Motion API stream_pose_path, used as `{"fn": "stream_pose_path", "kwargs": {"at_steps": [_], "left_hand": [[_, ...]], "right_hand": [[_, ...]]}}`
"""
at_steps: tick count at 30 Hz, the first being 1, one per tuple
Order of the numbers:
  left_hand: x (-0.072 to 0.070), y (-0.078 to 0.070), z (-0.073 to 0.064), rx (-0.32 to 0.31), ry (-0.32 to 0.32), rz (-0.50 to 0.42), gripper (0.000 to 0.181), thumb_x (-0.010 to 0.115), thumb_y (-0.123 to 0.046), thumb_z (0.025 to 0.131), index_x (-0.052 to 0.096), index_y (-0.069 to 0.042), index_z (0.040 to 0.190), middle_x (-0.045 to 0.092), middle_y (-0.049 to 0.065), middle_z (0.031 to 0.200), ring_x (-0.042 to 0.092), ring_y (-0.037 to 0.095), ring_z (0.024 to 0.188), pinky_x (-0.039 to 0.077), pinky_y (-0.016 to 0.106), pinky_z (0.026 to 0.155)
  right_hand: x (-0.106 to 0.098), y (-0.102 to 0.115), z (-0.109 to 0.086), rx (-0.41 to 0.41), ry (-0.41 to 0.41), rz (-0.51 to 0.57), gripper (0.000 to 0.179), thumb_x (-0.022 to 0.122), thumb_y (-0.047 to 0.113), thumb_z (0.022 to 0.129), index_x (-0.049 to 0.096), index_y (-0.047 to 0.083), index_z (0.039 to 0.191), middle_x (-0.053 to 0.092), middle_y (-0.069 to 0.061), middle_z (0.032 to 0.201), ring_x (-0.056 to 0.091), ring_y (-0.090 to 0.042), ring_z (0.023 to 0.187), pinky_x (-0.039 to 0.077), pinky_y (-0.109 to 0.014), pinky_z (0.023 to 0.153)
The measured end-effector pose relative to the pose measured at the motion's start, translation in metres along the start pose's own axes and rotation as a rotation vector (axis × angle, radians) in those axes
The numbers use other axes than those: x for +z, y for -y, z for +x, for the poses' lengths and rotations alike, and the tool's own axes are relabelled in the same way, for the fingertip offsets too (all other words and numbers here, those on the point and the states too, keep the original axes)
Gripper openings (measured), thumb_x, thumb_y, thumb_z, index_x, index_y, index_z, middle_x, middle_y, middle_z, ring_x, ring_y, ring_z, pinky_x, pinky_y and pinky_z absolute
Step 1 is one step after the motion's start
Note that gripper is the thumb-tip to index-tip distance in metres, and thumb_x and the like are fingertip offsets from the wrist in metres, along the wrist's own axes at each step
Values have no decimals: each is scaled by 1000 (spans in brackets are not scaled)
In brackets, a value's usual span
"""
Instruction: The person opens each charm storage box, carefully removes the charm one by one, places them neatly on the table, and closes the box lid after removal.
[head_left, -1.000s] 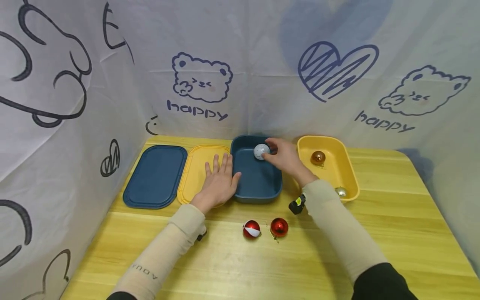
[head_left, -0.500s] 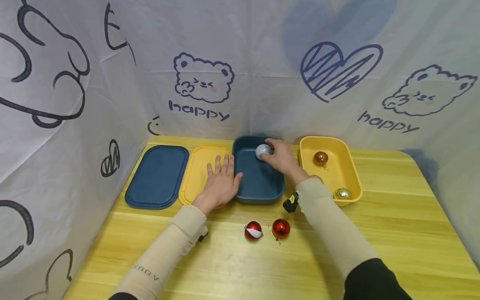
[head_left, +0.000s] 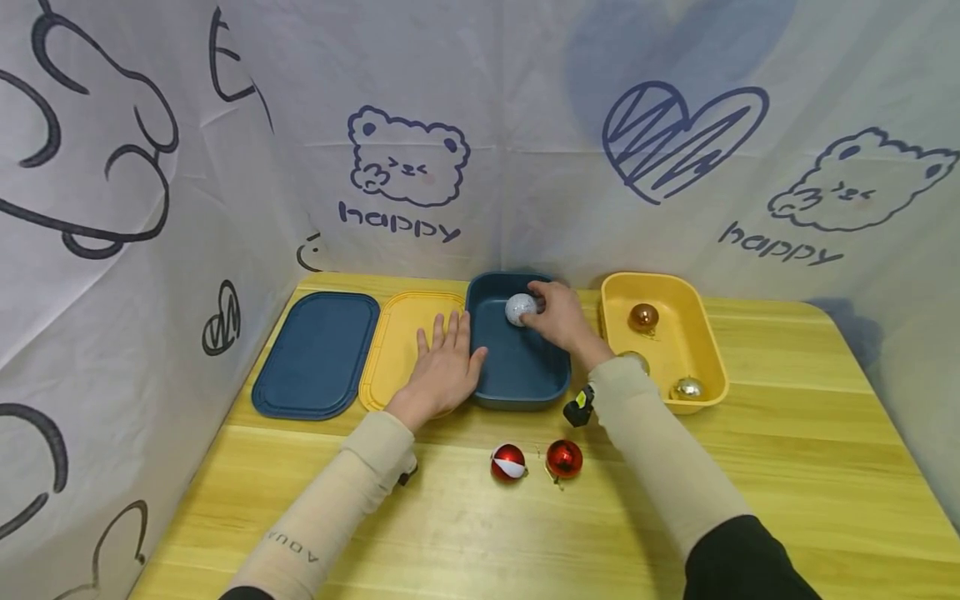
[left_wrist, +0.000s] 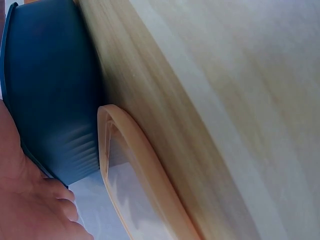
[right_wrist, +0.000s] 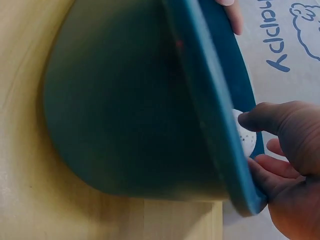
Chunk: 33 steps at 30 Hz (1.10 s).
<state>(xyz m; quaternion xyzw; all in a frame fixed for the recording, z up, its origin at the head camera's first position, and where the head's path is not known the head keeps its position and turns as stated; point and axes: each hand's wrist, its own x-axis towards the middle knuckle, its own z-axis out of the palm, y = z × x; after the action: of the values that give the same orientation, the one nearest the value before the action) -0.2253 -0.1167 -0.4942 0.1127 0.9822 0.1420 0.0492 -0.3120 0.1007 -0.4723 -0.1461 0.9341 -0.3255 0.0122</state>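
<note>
White ball (head_left: 520, 309) | right grip (head_left: 562, 319) pinches it | left grip (head_left: 444, 365) (straight-fingered) touches blue box (head_left: 521, 367)

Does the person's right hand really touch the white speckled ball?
Touching. The right wrist view shows it: a fingertip of the right hand lies against the white speckled ball, with no gap visible between them.

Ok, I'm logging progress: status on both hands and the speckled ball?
Right hand pinching speckled ball, within the rim of blue box. Left hand outstretched along box's left rim. Nothing visibly blocking.
</note>
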Motion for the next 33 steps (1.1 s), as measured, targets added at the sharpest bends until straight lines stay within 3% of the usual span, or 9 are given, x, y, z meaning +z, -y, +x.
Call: {"fn": "stream_pose_path", "kwargs": {"at_steps": [11, 18, 26, 33], "left_hand": [[-1, -1, -1, -6, 2, -9, 75, 27, -50, 114, 5, -4, 170, 12, 22, 176, 5, 43, 165, 7, 66, 130], [0, 0, 0, -3, 4, -12, 75, 27, -49, 114, 5, -4, 170, 12, 23, 176, 3, 43, 165, 7, 67, 130], [-1, 0, 0, -10, -3, -3, 74, 27, -48, 115, 6, -4, 170, 12, 22, 176, 5, 42, 165, 7, 66, 130], [-1, -2, -1, -9, -2, -14, 74, 27, -49, 114, 7, -4, 170, 13, 23, 176, 5, 43, 165, 8, 66, 130]], "right_hand": [[5, 1, 4, -39, 17, -87, 62, 81, 17, 91, 60, -8, 143, 67, -28, 134, 66, -39, 114, 54, -49, 104], [6, 0, 6, -72, 24, -120, 50, 82, 16, 90, 68, -7, 132, 73, -24, 120, 68, -35, 103, 56, -47, 95], [6, 4, 8, -57, 72, -137, 62, 85, 22, 89, 63, -7, 140, 66, -27, 136, 64, -39, 123, 52, -49, 108], [10, 6, 12, -44, 92, -161, 62, 85, 24, 90, 63, -6, 140, 66, -25, 136, 63, -38, 125, 51, -49, 110]]}}
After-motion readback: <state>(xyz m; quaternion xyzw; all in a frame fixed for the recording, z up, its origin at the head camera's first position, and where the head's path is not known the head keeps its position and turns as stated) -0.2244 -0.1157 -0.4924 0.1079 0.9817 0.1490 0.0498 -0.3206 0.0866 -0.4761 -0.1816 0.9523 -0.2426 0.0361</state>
